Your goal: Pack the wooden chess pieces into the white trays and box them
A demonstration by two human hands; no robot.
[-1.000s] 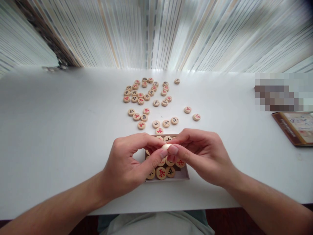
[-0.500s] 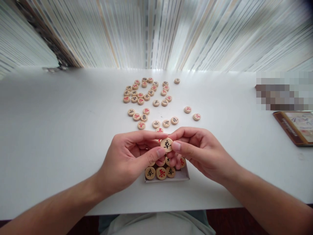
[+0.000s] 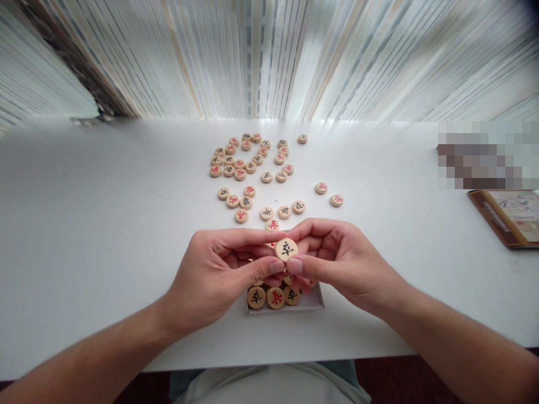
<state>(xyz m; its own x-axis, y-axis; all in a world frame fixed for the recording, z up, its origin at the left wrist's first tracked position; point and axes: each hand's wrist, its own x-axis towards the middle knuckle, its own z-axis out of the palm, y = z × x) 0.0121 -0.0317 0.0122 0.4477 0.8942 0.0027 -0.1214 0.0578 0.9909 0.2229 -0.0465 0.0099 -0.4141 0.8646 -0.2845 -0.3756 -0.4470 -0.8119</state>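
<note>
Pinching one black-marked disc piece (image 3: pixel 286 249) w/ both hands, I see L hand (image 3: pixel 219 275) and R hand (image 3: pixel 342 265) clamped on its rim, face tilted toward me, tray (image 3: pixel 314 303) of pieces directly below the grip.

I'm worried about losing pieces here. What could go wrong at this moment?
The black-marked piece is pinched only by fingertips of the left hand and right hand above the small box; a slip could knock the packed pieces or send it off the near edge of the table. The loose pieces lie scattered beyond the box, so a reaching hand might push some around.
</note>
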